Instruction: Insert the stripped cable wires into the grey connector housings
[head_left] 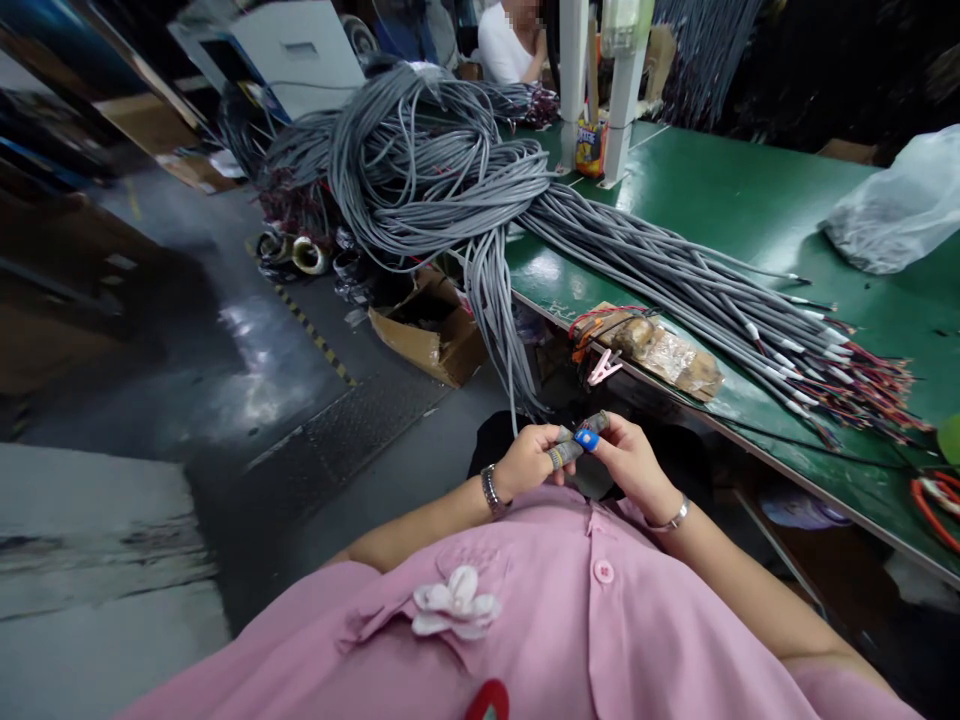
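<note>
The fingers (570,447) of both hands, wrapped in grey tape, are pinching together around a small blue piece (587,439), the left hand (527,461) and right hand (632,462) meeting just above the lap. A grey cable (513,395) is hanging down to the left hand from a bundle (442,170) piled on the green tabletop (720,200). A plastic bag (896,210) is lying farther right, a cardboard box (431,330) sitting on the dark floor (225,350).
</note>
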